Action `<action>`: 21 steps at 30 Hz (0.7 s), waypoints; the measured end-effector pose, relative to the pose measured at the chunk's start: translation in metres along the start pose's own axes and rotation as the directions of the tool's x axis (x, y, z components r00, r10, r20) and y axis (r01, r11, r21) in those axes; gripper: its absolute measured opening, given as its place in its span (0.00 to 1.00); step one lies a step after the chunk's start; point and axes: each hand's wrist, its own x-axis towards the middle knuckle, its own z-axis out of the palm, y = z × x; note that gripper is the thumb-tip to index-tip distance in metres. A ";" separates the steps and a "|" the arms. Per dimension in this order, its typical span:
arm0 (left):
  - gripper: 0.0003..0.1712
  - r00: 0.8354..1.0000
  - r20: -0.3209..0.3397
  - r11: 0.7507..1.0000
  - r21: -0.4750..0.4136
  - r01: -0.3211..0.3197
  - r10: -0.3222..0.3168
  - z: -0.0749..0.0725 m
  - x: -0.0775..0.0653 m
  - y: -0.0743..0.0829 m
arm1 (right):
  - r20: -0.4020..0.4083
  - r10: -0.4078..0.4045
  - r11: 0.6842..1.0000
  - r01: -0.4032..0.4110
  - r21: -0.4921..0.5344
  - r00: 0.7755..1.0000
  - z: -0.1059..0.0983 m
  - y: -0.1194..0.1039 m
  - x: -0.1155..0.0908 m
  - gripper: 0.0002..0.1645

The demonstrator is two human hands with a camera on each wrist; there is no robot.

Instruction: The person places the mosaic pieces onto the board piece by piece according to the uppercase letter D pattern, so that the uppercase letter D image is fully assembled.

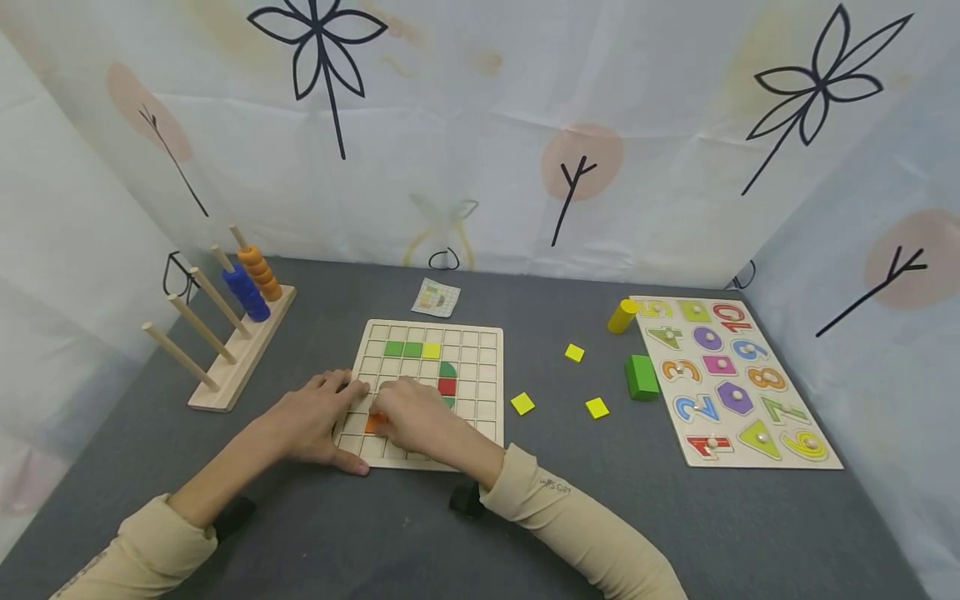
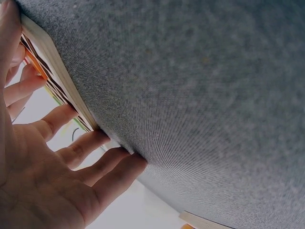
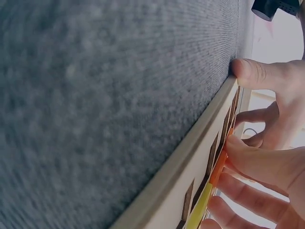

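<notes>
A wooden grid board [image 1: 480,425] lies on the table with green tiles [image 1: 412,349], a yellow tile [image 1: 431,351], a red tile [image 1: 447,387] and a green quarter-round tile [image 1: 447,369] in its squares. My left hand [image 1: 311,421] steadies the board's left edge, fingers spread and thumb by the near corner. Over the board's lower left, my right hand [image 1: 416,414] pinches an orange tile [image 1: 372,423] at the board's surface. The right wrist view has the thumb against orange [image 3: 219,167], with a yellow piece [image 3: 199,206] beside it. The right hand hides part of the grid.
Loose yellow tiles [image 1: 522,404] lie right of the board. Farther right are a yellow cylinder [image 1: 622,317], a green block [image 1: 642,377] and a number puzzle board [image 1: 750,408]. A peg stand [image 1: 217,398] with blue and orange beads stands left. A printed card [image 1: 436,297] lies behind the board.
</notes>
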 end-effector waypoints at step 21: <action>0.66 1.000 0.002 1.000 0.014 0.012 -0.012 0.001 0.000 0.002 | -0.013 0.089 0.995 -0.089 -0.035 0.996 -0.016 0.019 -0.020 0.15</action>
